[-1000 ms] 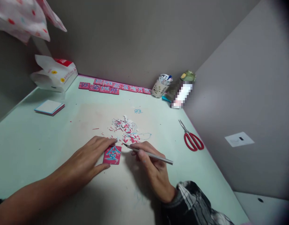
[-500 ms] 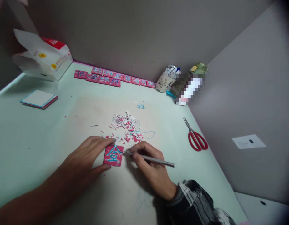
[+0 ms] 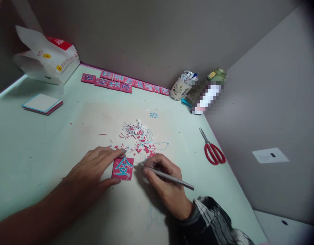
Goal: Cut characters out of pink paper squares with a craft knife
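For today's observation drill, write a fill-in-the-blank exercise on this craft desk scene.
1. The right hand holds a thin silver ____.
2. The left hand presses down a pink ____ bearing a blue character.
3. The scissors by the wall have ____ handles.
4. Beyond the hands lies a pile of paper ____.

Missing words: knife; tile; red; scraps

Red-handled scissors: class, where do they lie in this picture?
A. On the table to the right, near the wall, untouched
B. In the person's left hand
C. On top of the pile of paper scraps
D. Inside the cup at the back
A: the red-handled scissors lie flat on the table near the right wall, apart from both hands; the right hand holds a craft knife instead.
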A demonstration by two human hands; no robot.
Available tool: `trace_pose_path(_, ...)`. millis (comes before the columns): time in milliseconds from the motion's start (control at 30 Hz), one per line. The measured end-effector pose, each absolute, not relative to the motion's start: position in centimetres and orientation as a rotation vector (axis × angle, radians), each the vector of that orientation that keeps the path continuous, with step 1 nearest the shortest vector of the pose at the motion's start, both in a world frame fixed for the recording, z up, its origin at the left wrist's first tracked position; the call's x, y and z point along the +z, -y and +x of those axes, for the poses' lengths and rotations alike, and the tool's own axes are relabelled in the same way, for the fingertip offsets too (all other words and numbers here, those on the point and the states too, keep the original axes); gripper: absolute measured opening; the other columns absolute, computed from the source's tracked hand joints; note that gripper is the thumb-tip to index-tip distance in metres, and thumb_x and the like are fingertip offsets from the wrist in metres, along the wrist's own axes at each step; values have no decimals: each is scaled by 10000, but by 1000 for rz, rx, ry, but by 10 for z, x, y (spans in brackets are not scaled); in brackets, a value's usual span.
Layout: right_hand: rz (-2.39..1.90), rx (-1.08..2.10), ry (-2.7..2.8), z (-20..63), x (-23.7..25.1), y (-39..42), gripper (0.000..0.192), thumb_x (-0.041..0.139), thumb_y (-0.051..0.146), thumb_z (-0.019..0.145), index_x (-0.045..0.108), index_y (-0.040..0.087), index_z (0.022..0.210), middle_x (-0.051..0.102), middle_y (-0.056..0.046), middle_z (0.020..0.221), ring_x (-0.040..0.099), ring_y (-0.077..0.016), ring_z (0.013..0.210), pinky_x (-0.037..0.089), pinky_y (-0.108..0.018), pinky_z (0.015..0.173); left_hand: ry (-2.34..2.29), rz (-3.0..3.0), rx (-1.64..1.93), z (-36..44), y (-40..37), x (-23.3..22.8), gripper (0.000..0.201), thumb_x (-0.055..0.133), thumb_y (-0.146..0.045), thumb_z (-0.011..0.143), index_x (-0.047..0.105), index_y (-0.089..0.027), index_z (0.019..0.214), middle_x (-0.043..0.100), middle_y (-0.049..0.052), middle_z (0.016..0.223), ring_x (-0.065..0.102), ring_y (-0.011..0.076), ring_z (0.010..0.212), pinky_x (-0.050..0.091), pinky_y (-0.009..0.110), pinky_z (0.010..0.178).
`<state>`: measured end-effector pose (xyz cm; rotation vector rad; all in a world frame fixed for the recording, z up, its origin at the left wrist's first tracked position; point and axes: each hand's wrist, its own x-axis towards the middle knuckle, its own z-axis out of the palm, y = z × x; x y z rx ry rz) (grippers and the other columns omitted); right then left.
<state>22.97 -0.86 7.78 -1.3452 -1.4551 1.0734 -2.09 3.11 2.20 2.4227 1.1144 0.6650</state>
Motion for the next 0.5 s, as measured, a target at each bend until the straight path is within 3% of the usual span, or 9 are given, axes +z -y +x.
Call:
trace_pose_path(133, -1323, 1151, 1493, 228, 77, 8, 126, 647, 244, 926, 571, 226, 828, 556, 49, 705, 472, -113, 606, 382, -253, 555, -1102, 2322, 713, -18, -28, 14, 553, 491, -618, 1054, 489, -330, 1525, 692, 69, 1426, 623, 320, 1327, 518, 508, 1104)
trace_pose_path(367, -1329, 1137, 1575, 227, 74, 7, 95, 605, 265, 950, 594, 223, 865, 633, 6, 775, 555, -145, 678, 447, -293, 627, -1024, 2339, 599, -21, -34, 13, 591, 581, -594, 1024, 475, -348, 1551, 671, 78, 1441, 597, 324, 1362, 518, 487, 1111)
trace_pose_path(500, -1374, 1101, 1578, 225, 74, 8, 103, 594, 260, 931, 574, 225, 836, 629, 4, 754, 537, -147, 660, 434, -297, 611, -1101, 2279, 659, -18, -32, 13, 570, 513, -642, 1035, 528, -331, 1513, 680, 86, 1402, 602, 332, 1347, 516, 494, 1107)
